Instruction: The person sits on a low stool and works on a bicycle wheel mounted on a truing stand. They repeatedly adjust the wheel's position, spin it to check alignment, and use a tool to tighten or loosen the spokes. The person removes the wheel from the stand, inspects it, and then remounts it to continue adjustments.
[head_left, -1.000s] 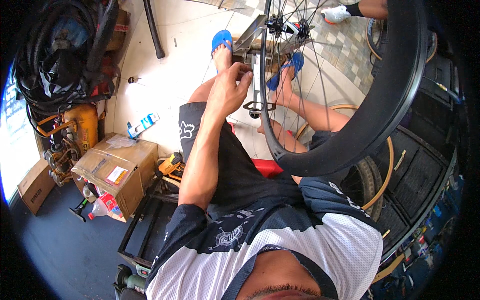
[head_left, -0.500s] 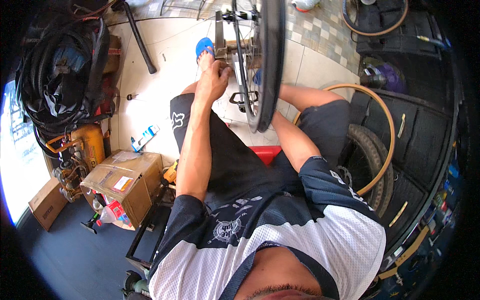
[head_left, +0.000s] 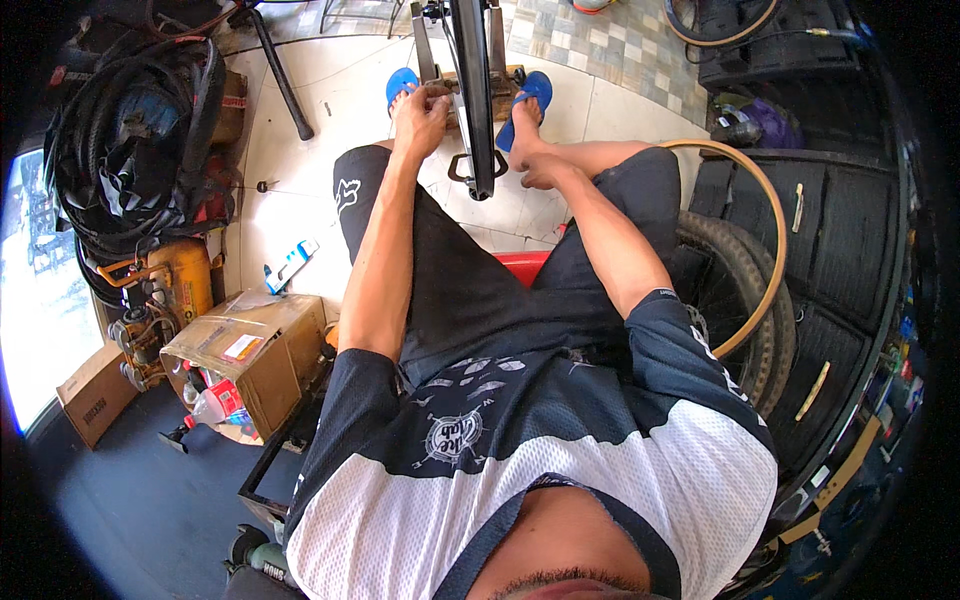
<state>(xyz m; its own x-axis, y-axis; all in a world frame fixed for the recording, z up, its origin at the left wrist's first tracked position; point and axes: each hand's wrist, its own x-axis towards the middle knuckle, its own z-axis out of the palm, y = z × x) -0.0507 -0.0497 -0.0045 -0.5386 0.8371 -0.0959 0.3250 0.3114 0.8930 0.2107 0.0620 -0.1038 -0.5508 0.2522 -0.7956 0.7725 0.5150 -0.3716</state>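
A bicycle wheel [head_left: 475, 105] stands upright in a truing stand [head_left: 422, 50], seen nearly edge-on between my feet. My left hand [head_left: 422, 125] is at the left side of the stand's base, its bent fingers closed against the stand beside the wheel; their tips are hard to make out. My right hand [head_left: 545, 170] hangs right of the wheel's near edge, apart from it, close to my right ankle. Its fingers are loosely bent and apart, with nothing seen in them. A black looped bracket [head_left: 460, 168] shows around the wheel's near end.
A tan-rimmed tyre [head_left: 775, 215] and a knobby tyre [head_left: 775, 300] lean at my right by black drawers [head_left: 830, 230]. At left are a cardboard box [head_left: 290, 350], a yellow compressor [head_left: 185, 280] and a heap of black tyres [head_left: 80, 190]. A blue-and-white tube [head_left: 292, 265] lies on the floor.
The wheel appears further left and higher in view, now closer to edge-on. My right hand has come out from behind the wheel to its right side; my left hand stays by the stand.
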